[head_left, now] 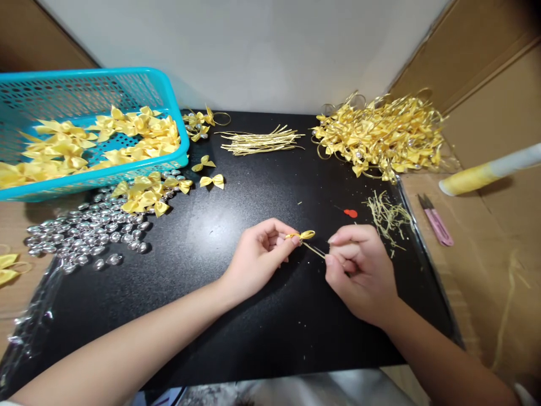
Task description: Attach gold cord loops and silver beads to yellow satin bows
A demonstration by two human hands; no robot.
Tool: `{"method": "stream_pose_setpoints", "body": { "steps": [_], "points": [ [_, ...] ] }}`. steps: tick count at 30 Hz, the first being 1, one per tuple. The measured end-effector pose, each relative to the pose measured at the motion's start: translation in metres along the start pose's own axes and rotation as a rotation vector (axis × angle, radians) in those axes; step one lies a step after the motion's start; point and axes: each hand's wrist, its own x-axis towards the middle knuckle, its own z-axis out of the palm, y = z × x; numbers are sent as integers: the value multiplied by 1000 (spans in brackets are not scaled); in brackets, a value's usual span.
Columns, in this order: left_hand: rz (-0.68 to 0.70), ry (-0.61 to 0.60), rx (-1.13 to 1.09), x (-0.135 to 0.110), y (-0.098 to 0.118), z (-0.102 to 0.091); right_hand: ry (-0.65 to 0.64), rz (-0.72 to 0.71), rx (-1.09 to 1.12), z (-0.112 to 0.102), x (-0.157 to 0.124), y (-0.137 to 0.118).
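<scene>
Near the middle of the desk (236,316), the left hand (260,251) has its fingers pinched on a small yellow bow (306,234). The right hand (359,270), close beside it, has its fingers clamped on a thin gold strand (316,251) that runs up to the bow. Silver beads (84,234) lie toward the left edge (just in front of a blue basket (97,179) of bows).

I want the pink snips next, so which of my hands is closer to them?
Right. The right hand sits just left of the pink snips; the left hand is farther left, past the small bow.
</scene>
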Motion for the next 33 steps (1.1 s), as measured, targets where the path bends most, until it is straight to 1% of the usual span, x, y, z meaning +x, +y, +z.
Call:
{"method": "stream_pose_setpoints", "body": {
  "steps": [3,6,10,18,23,28,33],
  "points": [
    [-5,5,-43,-2,3,4,-23,37,14,5,0,1],
    [9,-11,-56,-5,6,7,-42,89,95,8,-1,2],
    [32,-11,-51,-8,7,9,-28,124,164,10,-3,4],
    [40,-14,-23,-10,6,9,-14,80,89,11,-5,7],
    [73,7,-7,-9,5,8,-22,34,83,12,-6,7],
    [123,26,11,-11,4,8,-22,-5,68,12,-6,7],
    [221,34,67,-11,-1,6,-44,3,41,15,-7,9]
  ]
}}
